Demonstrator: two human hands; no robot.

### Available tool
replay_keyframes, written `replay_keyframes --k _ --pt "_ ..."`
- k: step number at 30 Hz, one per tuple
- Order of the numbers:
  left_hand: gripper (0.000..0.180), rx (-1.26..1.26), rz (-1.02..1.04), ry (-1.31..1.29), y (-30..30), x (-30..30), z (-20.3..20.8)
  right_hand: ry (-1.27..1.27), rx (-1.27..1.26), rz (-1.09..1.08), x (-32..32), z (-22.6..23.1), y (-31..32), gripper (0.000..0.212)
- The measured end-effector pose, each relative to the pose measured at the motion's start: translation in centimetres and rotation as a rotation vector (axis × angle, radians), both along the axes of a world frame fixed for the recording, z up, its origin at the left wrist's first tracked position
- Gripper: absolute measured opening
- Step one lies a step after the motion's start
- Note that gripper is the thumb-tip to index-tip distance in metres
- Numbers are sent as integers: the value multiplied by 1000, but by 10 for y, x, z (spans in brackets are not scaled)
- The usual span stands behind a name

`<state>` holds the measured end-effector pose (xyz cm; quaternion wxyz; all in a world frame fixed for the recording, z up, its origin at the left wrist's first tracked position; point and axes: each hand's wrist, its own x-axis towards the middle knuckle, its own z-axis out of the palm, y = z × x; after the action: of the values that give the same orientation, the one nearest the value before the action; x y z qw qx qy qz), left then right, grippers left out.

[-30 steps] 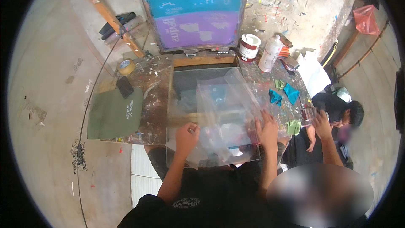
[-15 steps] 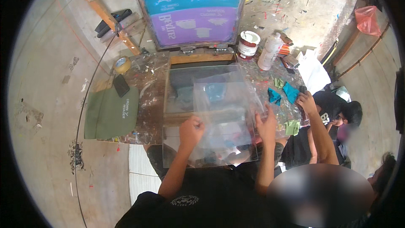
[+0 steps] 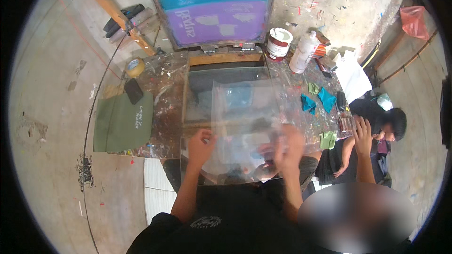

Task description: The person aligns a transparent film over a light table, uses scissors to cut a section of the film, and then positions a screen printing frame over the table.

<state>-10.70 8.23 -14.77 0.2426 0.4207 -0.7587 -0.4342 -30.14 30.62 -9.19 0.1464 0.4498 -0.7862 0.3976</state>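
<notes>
A clear plastic sheet (image 3: 235, 124) lies over a larger glass pane (image 3: 197, 77) in front of me, partly overhanging my lap. At the sheet's left edge, my left hand (image 3: 200, 148) is closed, thumb and fingers curled together on that edge. My right hand (image 3: 289, 151) is beside the sheet's right edge, smeared by motion, so its grip does not show. Behind the pane stands a raised printing screen (image 3: 214, 7), blue above and purple below, hinged to the wooden table (image 3: 167, 84).
An olive fabric piece (image 3: 123, 124) with a dark block (image 3: 133, 91) lies left, near a tape roll (image 3: 135, 67). A paint can (image 3: 279, 44), a bottle (image 3: 304, 52) and blue scraps (image 3: 326, 99) are right. Another person's hand (image 3: 363, 135) is at the right table edge.
My left hand has moved slightly left, and the plastic sheet has shifted a little left. My right hand has come down and blurred. The other person's hand has moved nearer along the right edge.
</notes>
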Motion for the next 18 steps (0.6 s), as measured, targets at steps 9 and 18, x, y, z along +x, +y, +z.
replay_keyframes --k 9,18 --pt "21 -47 21 14 -7 7 -6 -55 294 -284 -46 -45 -18 57" --pt "22 -46 37 9 -10 9 -5 -112 482 -432 -76 -53 -5 45"
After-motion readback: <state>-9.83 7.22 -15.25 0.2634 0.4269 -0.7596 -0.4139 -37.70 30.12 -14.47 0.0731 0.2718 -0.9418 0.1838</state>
